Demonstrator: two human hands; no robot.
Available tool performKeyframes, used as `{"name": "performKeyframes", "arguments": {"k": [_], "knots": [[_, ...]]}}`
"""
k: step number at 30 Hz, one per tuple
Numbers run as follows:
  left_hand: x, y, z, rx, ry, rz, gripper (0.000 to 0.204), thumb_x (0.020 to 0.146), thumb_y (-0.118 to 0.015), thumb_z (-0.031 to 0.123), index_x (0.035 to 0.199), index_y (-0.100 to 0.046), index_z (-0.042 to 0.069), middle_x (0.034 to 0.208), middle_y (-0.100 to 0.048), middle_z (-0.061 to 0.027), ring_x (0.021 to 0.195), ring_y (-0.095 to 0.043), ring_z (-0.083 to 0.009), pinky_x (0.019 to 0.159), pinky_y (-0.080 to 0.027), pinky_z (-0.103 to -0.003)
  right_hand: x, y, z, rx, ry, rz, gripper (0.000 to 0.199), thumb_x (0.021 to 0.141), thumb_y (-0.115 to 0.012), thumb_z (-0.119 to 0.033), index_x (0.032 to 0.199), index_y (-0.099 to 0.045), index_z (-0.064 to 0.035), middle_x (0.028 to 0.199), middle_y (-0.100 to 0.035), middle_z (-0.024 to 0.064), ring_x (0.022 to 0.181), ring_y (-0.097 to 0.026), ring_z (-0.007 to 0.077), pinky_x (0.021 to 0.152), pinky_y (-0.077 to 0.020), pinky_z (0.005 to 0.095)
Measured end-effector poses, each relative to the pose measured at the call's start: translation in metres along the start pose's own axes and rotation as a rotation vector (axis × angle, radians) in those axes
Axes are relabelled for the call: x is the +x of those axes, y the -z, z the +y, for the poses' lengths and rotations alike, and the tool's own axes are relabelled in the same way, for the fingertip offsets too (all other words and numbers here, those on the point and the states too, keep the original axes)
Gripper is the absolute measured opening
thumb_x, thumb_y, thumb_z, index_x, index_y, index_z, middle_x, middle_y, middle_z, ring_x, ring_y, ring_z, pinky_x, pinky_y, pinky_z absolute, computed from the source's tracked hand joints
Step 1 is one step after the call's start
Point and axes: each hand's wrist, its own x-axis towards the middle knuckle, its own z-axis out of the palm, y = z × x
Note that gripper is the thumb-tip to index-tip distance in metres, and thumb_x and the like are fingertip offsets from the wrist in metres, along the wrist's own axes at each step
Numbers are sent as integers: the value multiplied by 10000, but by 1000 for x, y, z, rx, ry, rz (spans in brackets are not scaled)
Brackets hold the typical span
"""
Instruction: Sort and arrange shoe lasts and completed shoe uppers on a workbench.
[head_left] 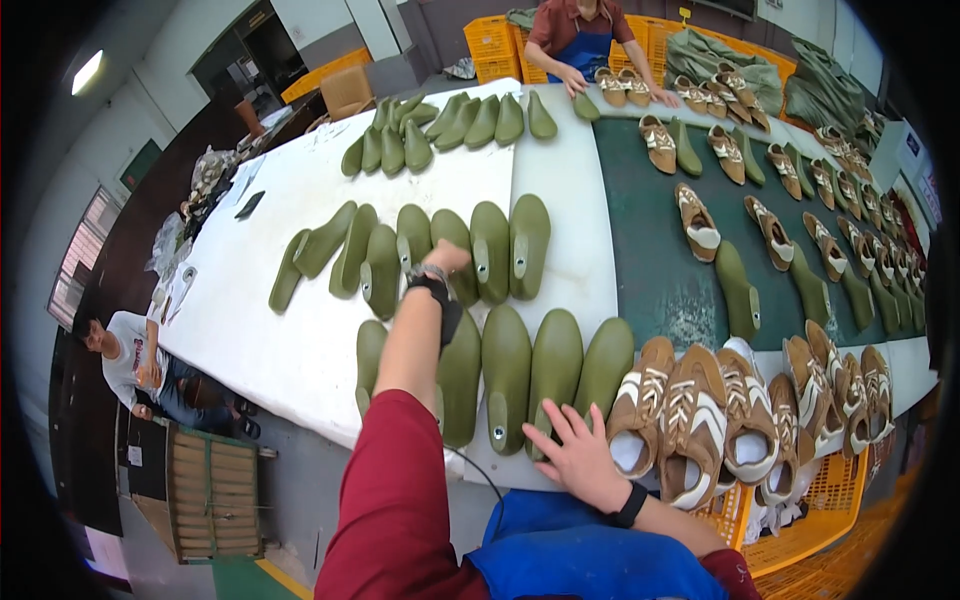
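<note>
My left hand (448, 258) reaches out to the middle row of green shoe lasts. It is closed over the heel end of one last (450, 225), with most of its fingers hidden behind the back of the hand. In the near row, my right hand (585, 455) lies with spread fingers on the heel end of another green last (557, 365). A matching last (506, 370) stands just left of it, and one more (608, 360) to its right. My left forearm covers part of the lasts at that row's left end.
Brown-and-white sneakers (692, 420) line the table edge at right, above an orange crate (810, 510). More sneakers and lasts stand on a dark green mat (660, 260). Across the table a person in a blue apron (590, 55) touches a last. Another person (140, 360) sits at left.
</note>
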Motion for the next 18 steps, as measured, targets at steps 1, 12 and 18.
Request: {"name": "performKeyframes", "arguments": {"k": [1, 12, 18], "knots": [[10, -63, 56, -299, 258, 195, 733, 797, -572, 196, 1341, -213, -140, 1219, -527, -331, 1060, -597, -404, 906, -486, -414, -2, -8, 16, -6, -60, -35, 619, 739, -715, -337, 1311, -498, -240, 1406, -390, 142, 1202, -449, 312, 999, -306, 585], [-43, -30, 209, -635, 69, 40, 668, 767, -532, 128, 1304, -243, -144, 1142, -561, -347, 1095, -563, -428, 945, -449, -413, -3, -2, 37, -57, -202, -109, 630, 714, -731, -327, 1300, -514, -242, 1402, -402, 110, 1195, -447, 288, 989, -314, 575], [-25, 3, 175, -611, -313, -107, 749, 815, -623, 366, 1365, -362, -70, 1306, -502, -265, 1193, -514, -359, 995, -418, -374, 2, -3, 39, -78, -251, -149, 620, 698, -741, -336, 1277, -534, -251, 1392, -396, 118, 1206, -434, 276, 980, -305, 599]]}}
